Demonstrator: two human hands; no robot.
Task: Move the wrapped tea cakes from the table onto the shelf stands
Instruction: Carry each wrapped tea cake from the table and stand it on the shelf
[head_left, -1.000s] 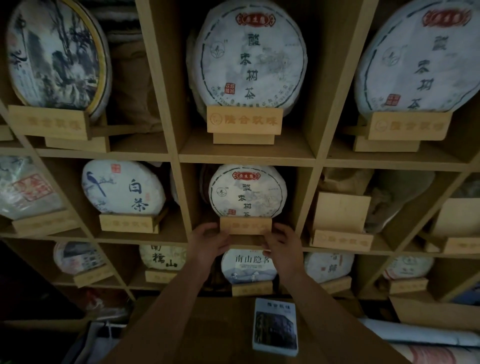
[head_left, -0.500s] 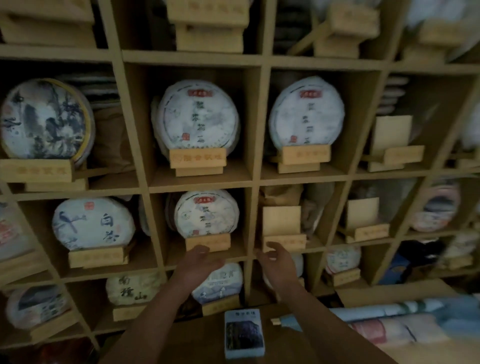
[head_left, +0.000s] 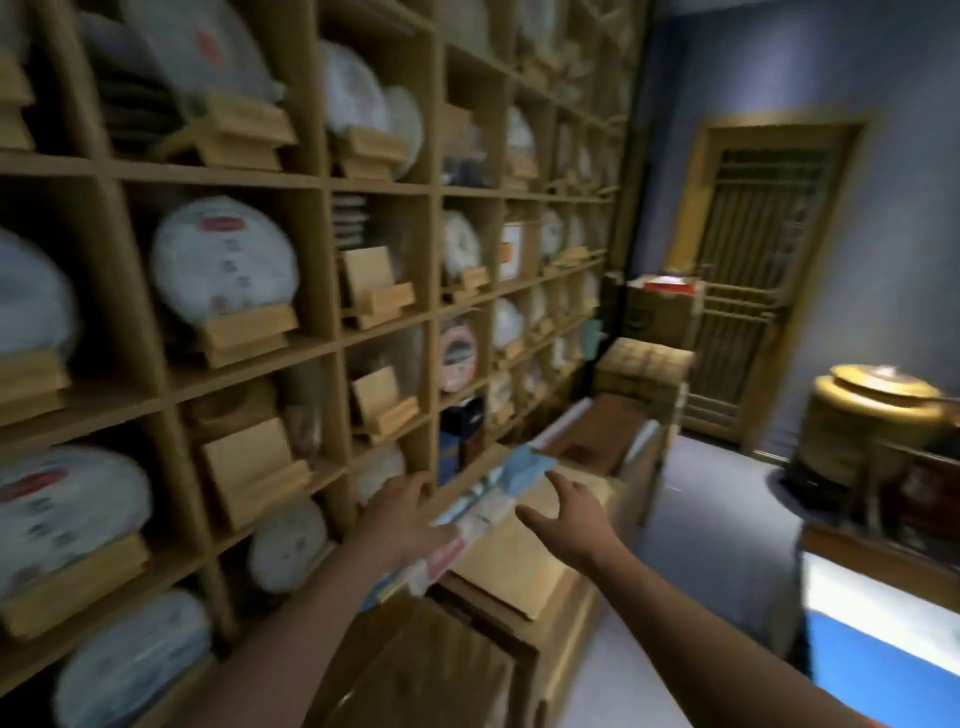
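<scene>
The left hand (head_left: 410, 514) is spread with fingers apart and holds nothing; it hangs over the near end of a row of paper-wrapped round tea cakes (head_left: 480, 512) lying in a line, white, pink and blue, along the wooden surface (head_left: 511, 561). The right hand (head_left: 566, 519) is likewise splayed and empty, just to the right of that row, above the bare wood. Both hands look placed to close from either side on one cake, which suits a flat disc that wants two-sided support. The blur makes it impossible to tell whether the left fingers touch the wrappers.

The row of cakes lies at the foot of the tall wooden grid shelf (head_left: 332, 182). In the shelf, several compartments above and left of the row hold pale wooden display stands (head_left: 374, 286) with nothing on them; others carry white wrapped cakes standing upright (head_left: 226, 260), tilted back on their stands so the faces show.

Against the earlier pictures: the hands were then at the stand of a cake in the shelf, facing it squarely. Since then they have left it, and the view has swung right, toward the surface, so that a latticed door (head_left: 748, 291) shows beyond the shelf.
</scene>
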